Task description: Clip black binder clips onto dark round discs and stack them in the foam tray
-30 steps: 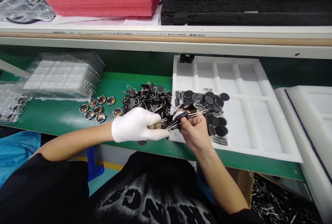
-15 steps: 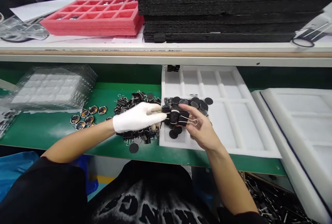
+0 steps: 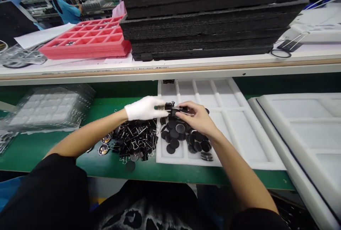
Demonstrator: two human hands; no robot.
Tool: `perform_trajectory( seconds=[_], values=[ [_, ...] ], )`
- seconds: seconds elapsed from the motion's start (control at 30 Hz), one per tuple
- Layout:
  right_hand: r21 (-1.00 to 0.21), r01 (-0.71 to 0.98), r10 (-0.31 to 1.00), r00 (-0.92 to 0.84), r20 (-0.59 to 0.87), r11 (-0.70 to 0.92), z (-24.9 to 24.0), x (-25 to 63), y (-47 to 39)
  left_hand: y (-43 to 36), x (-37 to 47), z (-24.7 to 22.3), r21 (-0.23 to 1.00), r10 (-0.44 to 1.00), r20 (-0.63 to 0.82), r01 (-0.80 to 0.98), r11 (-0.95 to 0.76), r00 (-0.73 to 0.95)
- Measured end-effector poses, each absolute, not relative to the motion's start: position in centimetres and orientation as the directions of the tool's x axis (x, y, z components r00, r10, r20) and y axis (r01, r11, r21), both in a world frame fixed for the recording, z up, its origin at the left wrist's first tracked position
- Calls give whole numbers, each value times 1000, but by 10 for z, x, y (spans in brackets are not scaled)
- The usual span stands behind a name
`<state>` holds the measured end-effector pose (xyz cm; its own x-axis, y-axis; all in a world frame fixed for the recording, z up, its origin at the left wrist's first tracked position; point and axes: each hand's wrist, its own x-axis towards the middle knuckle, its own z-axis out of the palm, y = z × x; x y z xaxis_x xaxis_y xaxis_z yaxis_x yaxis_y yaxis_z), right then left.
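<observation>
In the head view, the gloved left hand (image 3: 146, 109) and bare right hand (image 3: 199, 117) pinched blurred black binder clips (image 3: 173, 110), fingers nearly closed, above black discs (image 3: 174, 134) in a white foam tray (image 3: 246, 137). More clips (image 3: 134, 137) lay heaped on the green workbench (image 3: 160, 174); a blue-clad person (image 3: 68, 12) worked behind.

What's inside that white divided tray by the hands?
The white tray holds heaped black discs at its near left and black clips at its far left corner. The right hand hides some discs; whatever lies beneath the pile is covered.
</observation>
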<state>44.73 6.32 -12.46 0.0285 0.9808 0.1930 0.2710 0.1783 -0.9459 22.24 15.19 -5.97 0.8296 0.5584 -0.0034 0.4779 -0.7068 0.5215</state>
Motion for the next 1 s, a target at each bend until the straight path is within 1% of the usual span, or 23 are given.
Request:
perform_trajectory(
  seconds=[0.07, 0.13, 0.2, 0.23, 0.37, 0.47, 0.53, 0.63, 0.67, 0.73, 0.77, 0.83, 0.9, 0.93, 1.0],
  values=[
    [-877, 461, 978, 76, 192, 136, -124, 460, 97, 187, 237, -73, 458, 646, 45, 559, -691, 762],
    [-737, 676, 980, 143, 135, 3, -125, 467, 125, 223, 251, -89, 392, 776, 33, 706, -590, 630],
    [-579, 811, 987, 148, 65, -83, -128, 467, 139, 254, 264, -104, 336, 852, 3, 802, -493, 523],
    [-528, 845, 992, 119, 31, -85, -130, 464, 141, 265, 269, -111, 319, 868, -9, 824, -469, 497],
    [-443, 896, 998, -22, -65, -10, -136, 454, 123, 288, 279, -134, 271, 867, -20, 837, -475, 499],
    [-366, 931, 997, -28, -72, 0, -135, 458, 104, 292, 281, -143, 230, 874, -13, 852, -471, 486],
    [-280, 960, 996, -17, -90, -9, -134, 468, 96, 293, 282, -146, 214, 880, -9, 861, -462, 474],
    [-173, 985, 981, -39, -188, 6, -133, 486, 94, 292, 284, -144, 205, 883, -30, 868, -453, 468],
    [-160, 987, 975, -55, -215, 20, -134, 491, 95, 290, 282, -141, 205, 881, -48, 868, -453, 471],
    [-181, 983, 975, -76, -210, 38, -136, 499, 102, 282, 272, -131, 212, 875, -87, 867, -452, 477],
    [-208, 977, 979, -78, -189, 38, -138, 504, 105, 276, 263, -125, 212, 869, -101, 864, -456, 484],
    [-317, 948, 986, -89, -139, 41, -146, 512, 111, 260, 233, -110, 178, 847, -101, 847, -501, 522],
    [-442, 894, 993, -110, -53, 75, -155, 521, 113, 239, 187, -93, 104, 815, -87, 819, -564, 572],
    [-486, 867, 993, -117, 14, 109, -159, 526, 112, 226, 159, -85, 68, 806, -78, 810, -582, 586],
    [-495, 856, 981, -70, 180, 152, -165, 532, 106, 198, 97, -72, 41, 827, -58, 829, -558, 559]
  ],
)
